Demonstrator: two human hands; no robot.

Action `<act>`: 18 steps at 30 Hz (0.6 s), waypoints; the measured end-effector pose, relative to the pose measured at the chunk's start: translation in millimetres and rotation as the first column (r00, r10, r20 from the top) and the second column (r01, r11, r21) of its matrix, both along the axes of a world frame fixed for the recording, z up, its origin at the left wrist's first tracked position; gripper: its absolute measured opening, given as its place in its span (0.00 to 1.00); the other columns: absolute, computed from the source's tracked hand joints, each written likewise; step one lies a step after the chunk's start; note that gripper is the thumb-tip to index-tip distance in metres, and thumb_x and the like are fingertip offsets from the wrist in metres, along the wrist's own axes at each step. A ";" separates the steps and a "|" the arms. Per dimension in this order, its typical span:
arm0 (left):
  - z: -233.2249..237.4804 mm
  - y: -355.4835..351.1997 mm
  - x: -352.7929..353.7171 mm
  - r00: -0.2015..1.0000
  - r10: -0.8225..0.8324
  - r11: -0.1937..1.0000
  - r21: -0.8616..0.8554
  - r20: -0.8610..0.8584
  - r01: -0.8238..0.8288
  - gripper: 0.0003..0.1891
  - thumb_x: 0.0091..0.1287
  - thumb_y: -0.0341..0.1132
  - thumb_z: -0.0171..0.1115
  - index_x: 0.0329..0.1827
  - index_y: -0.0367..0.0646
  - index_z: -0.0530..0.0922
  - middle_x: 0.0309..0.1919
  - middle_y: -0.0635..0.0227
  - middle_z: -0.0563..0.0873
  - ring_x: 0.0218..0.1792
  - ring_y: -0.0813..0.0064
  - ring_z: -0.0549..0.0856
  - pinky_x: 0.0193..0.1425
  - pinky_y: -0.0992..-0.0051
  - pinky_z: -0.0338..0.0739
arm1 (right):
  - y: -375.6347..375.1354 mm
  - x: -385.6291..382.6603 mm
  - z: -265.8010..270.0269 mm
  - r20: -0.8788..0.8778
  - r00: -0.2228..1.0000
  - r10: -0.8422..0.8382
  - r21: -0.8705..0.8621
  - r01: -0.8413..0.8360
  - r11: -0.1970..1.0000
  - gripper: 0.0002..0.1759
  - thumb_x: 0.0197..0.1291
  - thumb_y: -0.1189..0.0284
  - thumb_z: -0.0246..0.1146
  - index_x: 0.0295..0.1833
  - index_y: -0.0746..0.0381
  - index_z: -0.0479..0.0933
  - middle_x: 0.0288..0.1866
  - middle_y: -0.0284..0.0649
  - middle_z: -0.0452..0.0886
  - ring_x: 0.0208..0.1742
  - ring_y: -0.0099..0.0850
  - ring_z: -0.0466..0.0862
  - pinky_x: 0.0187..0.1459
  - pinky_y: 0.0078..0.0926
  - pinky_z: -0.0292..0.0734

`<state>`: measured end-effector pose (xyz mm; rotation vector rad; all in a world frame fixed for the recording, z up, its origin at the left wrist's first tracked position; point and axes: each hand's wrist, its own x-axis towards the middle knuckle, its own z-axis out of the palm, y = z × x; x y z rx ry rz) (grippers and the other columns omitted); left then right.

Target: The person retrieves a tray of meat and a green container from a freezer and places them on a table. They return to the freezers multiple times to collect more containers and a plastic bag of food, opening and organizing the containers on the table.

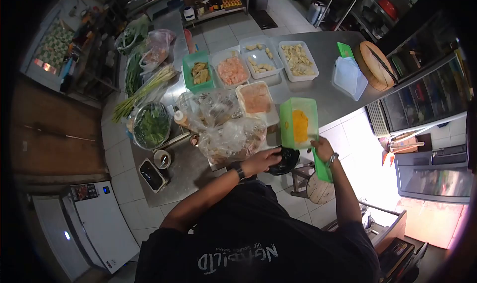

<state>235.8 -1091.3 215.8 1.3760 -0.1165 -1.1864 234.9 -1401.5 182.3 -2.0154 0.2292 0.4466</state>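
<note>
A green plastic container (285, 115) with yellow-orange powder (299, 126) inside stands at the table's near right edge. My right hand (324, 150) is closed on a green lid (323, 167) that hangs beside the container's near corner. The fingertips of that hand are right at the container's rim. My left hand (264, 162) grips a black plastic bag (285, 162) just below the container. Left of it lie clear plastic bags (231, 139) with contents blurred by the plastic. Behind the bags sits a white tub of pink paste (257, 98).
Along the back of the steel table (325, 97) stand several tubs, one with pink meat (232, 69). A round wooden board (376, 67) is at right, with leafy greens (151, 125) at left. A wooden stool (319, 189) stands below my right hand.
</note>
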 end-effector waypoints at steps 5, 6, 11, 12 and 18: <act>0.7 70.7 -28.2 0.995 0.095 0.981 -0.172 0.025 -0.089 0.26 0.73 0.42 0.53 0.71 0.43 0.63 0.60 0.64 0.77 0.57 0.77 0.77 0.58 0.77 0.72 | -49.0 109.8 -65.4 0.112 0.963 0.247 -0.352 -0.194 0.916 0.19 0.65 0.67 0.52 0.56 0.67 0.76 0.40 0.49 0.85 0.39 0.37 0.84 0.46 0.34 0.76; -0.2 88.7 -35.1 0.977 0.204 0.960 -0.184 -0.059 -0.211 0.25 0.73 0.41 0.54 0.70 0.42 0.64 0.61 0.64 0.77 0.56 0.78 0.77 0.58 0.78 0.72 | -54.9 128.1 -76.1 0.060 0.952 0.300 -0.371 -0.257 0.892 0.19 0.66 0.65 0.53 0.55 0.66 0.76 0.41 0.49 0.84 0.42 0.39 0.84 0.47 0.35 0.76; -17.1 175.3 -111.2 0.789 0.609 0.775 0.147 0.086 -0.614 0.24 0.73 0.44 0.52 0.68 0.42 0.67 0.56 0.60 0.80 0.56 0.70 0.80 0.56 0.70 0.75 | -23.5 150.7 -34.1 0.149 0.970 0.191 -0.363 -0.126 0.923 0.26 0.68 0.52 0.50 0.53 0.63 0.78 0.42 0.49 0.84 0.44 0.41 0.84 0.48 0.35 0.76; -22.3 188.1 -130.5 0.726 0.675 0.688 0.241 0.132 -0.684 0.23 0.73 0.44 0.52 0.67 0.42 0.68 0.54 0.59 0.81 0.54 0.68 0.81 0.55 0.69 0.76 | -20.5 153.4 -32.9 0.255 0.965 0.062 -0.313 0.022 0.950 0.29 0.68 0.47 0.48 0.51 0.62 0.78 0.41 0.49 0.85 0.44 0.42 0.85 0.49 0.35 0.76; -115.9 239.9 -286.4 0.382 0.905 0.168 0.668 0.187 -0.725 0.25 0.69 0.51 0.55 0.60 0.42 0.72 0.48 0.59 0.83 0.44 0.69 0.82 0.44 0.68 0.79 | -155.3 164.2 -111.6 -0.317 0.506 -0.802 0.693 0.701 0.169 0.35 0.65 0.35 0.39 0.43 0.54 0.76 0.31 0.35 0.77 0.30 0.32 0.76 0.32 0.36 0.76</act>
